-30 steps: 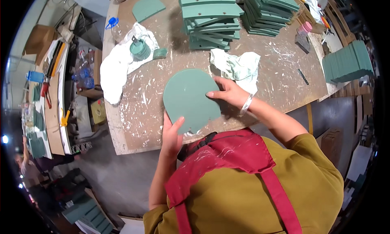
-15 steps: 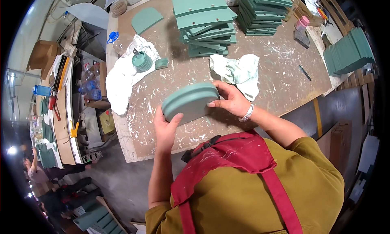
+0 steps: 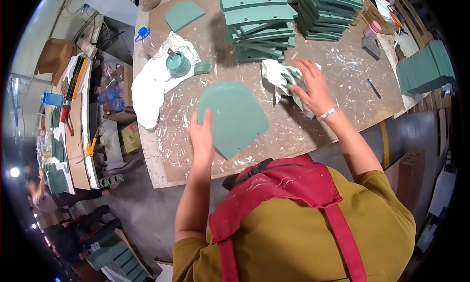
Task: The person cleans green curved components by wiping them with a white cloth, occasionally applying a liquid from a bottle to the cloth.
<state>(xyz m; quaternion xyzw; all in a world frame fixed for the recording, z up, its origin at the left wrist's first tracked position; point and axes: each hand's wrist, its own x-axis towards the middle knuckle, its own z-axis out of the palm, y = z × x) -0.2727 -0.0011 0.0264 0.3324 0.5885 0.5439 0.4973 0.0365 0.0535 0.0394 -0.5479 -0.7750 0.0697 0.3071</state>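
Observation:
A flat green panel point(image 3: 234, 118) with a rounded far edge lies face up near the front of the paint-marked table. My left hand point(image 3: 201, 135) grips its left edge, thumb on top and fingers partly hidden behind the rim. Over a crumpled white cloth point(image 3: 276, 76) with greenish stains is my right hand point(image 3: 313, 88), its fingers apart and nothing in them; whether it touches the cloth I cannot tell. Left of the panel, a small green-stained pot point(image 3: 177, 65) stands on a white rag point(image 3: 152, 92), beside a small green block point(image 3: 201, 67).
Stacks of green panels point(image 3: 259, 20) point(image 3: 325, 17) rise at the back. One loose panel point(image 3: 185, 15) lies far left, near a clear bottle with a blue cap point(image 3: 142, 34). A pink-capped jar point(image 3: 372, 29), dark block point(image 3: 371, 48) and thin dark stick point(image 3: 374, 88) are on the right.
The panel has gone from tilted up between both hands to lying flat. My right hand has let go and moved right to the cloth; my left hand still holds the edge.

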